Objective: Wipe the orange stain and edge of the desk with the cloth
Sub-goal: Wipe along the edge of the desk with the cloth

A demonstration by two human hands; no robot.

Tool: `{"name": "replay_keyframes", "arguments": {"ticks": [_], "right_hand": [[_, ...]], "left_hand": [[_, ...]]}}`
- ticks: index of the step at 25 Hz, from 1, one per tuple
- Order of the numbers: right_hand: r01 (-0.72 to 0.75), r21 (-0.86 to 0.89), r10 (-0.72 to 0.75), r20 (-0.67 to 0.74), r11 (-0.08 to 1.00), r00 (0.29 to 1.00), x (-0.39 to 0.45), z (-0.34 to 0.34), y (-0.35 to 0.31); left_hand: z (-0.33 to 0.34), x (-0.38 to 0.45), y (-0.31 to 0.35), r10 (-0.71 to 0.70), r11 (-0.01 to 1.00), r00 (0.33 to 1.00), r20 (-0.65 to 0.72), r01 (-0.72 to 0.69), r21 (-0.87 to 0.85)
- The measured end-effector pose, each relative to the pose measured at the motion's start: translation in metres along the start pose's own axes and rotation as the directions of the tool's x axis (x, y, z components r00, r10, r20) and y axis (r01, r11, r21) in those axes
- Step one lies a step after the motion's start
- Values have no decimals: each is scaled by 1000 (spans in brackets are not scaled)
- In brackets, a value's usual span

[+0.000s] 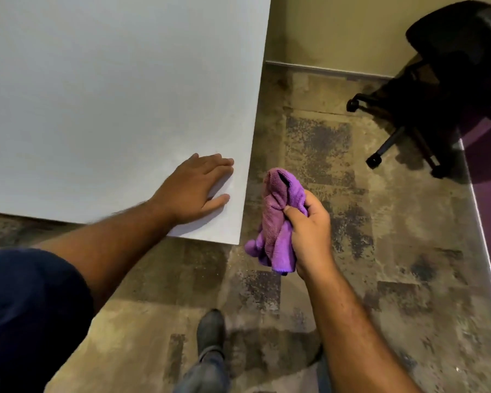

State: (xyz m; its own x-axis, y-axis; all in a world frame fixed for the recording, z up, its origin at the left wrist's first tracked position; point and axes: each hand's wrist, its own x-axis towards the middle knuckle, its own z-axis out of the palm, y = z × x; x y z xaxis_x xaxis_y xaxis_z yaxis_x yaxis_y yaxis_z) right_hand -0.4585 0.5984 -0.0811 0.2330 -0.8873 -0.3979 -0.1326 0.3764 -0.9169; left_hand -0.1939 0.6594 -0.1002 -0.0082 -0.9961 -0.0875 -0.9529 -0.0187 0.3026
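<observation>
The white bench (111, 95) fills the upper left of the view, and its near right corner serves as the landmark. The left hand (194, 188) lies flat on the bench top just inside that corner, fingers straight and slightly spread, tips pointing toward the bench's right edge, holding nothing. Just beyond that edge, off the bench and over the carpeted floor (380, 251), the right hand (309, 234) grips a bunched purple cloth (275, 217), thumb and fingers curled round its middle. The cloth's long axis runs roughly up and down in the view, nearly in line with the bench's right edge: one crumpled end sticks out above the fist, pointing away from the person, and the other hangs out below it, level with the corner. The cloth does not touch the bench. A dark shoe (210, 327) stands on the floor on the person's side of the corner. A black office chair (451, 80) stands well to the right of the bench, near the wall.
</observation>
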Motion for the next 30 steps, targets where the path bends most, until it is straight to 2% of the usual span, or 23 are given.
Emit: {"name": "replay_keyframes", "arguments": {"ticks": [2, 3, 6, 10, 15, 19, 21, 23, 27, 30], "right_hand": [[-5, 18, 6, -36, 1000, 999, 1, -15, 7], [-21, 20, 22, -42, 1000, 999, 4, -23, 12], [-74, 22, 73, 27, 997, 997, 30, -57, 20], [-62, -28, 66, 169, 998, 983, 78, -114, 33], [-153, 39, 120, 443, 987, 888, 130, -143, 51], [74, 52, -89, 438, 996, 895, 161, -122, 75], [42, 207, -137, 473, 978, 870, 167, -107, 97], [58, 229, -163, 472, 972, 866, 167, -93, 102], [134, 361, -304, 467, 923, 831, 173, -70, 135], [151, 429, -341, 409, 891, 847, 173, -61, 151]], "left_hand": [[12, -5, 35, -186, 980, 982, -30, 183, -75], [18, -7, 46, -228, 972, 973, -43, 225, -60], [26, -11, 60, -286, 957, 951, -117, 290, 13], [33, -5, 64, -306, 949, 939, -158, 313, 22], [29, -3, 73, -338, 931, 930, -142, 353, 90], [29, 2, 79, -369, 919, 920, -133, 382, 99], [40, 3, 78, -364, 915, 923, -126, 379, 138], [32, 3, 77, -350, 921, 927, -136, 367, 131], [45, 0, 76, -354, 910, 917, -182, 383, 158], [45, -2, 76, -372, 899, 904, -209, 407, 161]]}}
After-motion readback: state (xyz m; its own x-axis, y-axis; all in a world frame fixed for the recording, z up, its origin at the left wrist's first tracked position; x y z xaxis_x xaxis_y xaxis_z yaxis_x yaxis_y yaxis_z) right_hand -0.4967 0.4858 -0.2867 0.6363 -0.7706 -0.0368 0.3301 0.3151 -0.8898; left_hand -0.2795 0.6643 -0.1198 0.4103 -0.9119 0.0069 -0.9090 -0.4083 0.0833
